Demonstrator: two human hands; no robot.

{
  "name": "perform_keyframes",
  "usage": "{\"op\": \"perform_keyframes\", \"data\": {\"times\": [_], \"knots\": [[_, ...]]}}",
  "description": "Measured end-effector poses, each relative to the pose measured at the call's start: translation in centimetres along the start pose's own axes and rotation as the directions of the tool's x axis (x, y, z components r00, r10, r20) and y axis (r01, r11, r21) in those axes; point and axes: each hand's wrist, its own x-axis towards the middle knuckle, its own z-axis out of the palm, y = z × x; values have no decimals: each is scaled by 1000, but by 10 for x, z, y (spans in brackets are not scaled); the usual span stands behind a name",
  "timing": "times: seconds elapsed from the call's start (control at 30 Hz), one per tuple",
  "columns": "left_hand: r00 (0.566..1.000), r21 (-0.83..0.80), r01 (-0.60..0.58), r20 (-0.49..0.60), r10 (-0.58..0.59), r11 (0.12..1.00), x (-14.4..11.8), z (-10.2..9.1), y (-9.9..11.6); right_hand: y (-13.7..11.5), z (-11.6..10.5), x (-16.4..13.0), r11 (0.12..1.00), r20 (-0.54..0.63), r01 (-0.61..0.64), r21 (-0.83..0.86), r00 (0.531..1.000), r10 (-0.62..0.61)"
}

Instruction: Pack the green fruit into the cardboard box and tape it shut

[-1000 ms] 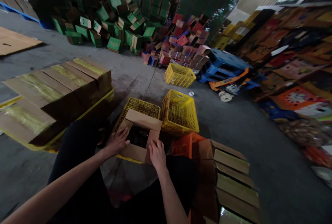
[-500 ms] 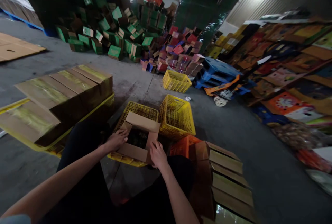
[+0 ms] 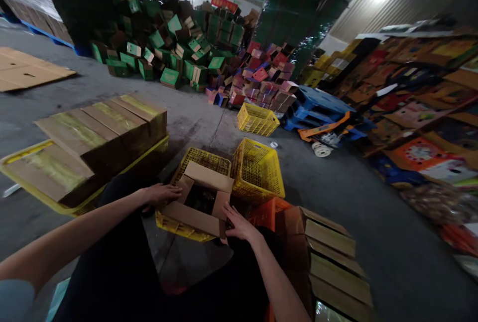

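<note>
- We have an open cardboard box [image 3: 199, 201] sitting on top of a flat yellow crate [image 3: 197, 162], and that box is our landmark
- Its flaps stand open; the inside is too dark for us to tell what it holds
- Left hand [image 3: 160, 193] lies on the box's left flap, fingers stretched flat along the cardboard, not clenched
- Right hand [image 3: 239, 225] is at the box's near right corner, fingers spread and pressing against the flap edge; we cannot tell if it truly grips
- Just right of the box stands a taller yellow basket [image 3: 257, 170], tilted a little
- Right of the box and nearer to us, an orange crate [image 3: 267, 210] touches a row of taped cartons [image 3: 330, 252]
- Left of the box, more sealed cartons [image 3: 93, 133] with shiny tape lie on a yellow pallet
- Well beyond the box, another yellow basket [image 3: 257, 119] sits on the floor, with piles of green boxes [image 3: 168, 48] and red boxes [image 3: 261, 78] behind it
</note>
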Motion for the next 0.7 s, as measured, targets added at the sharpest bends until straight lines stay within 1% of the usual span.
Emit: {"op": "perform_keyframes", "data": {"times": [0.03, 0.07, 0.17, 0.2, 0.27, 0.37, 0.57, 0.7], "knots": [[999, -29, -13, 33, 14, 999, -1, -2, 0, 3, 0, 0, 999, -8, 25, 36, 1000, -24], [999, -61, -26, 36, 28, 998, -2, -4, 0, 7, 0, 0, 997, -15, 39, 73, 999, -38], [996, -167, -78, -44, 72, 983, -4, -8, 2, 16, 3, 0, 985, -18, 45, 169, 999, -43], [995, -196, -91, -52, 83, 976, -5, -9, 3, 18, 3, -1, 980, -15, 43, 194, 999, -41], [996, -236, -92, -28, 88, 967, -4, -10, 3, 21, 4, -1, 972, -11, 39, 233, 999, -38], [998, -273, -55, 24, 64, 960, -4, -11, 1, 21, 2, -1, 961, 7, 26, 276, 1000, -29], [997, -387, 45, 73, -19, 921, -9, -15, 1, 16, -8, -3, 940, 72, -15, 342, 997, -10], [992, -496, 124, 61, -108, 860, -12, -19, 6, 13, -12, -3, 922, 38, -13, 387, 999, -2]]}}
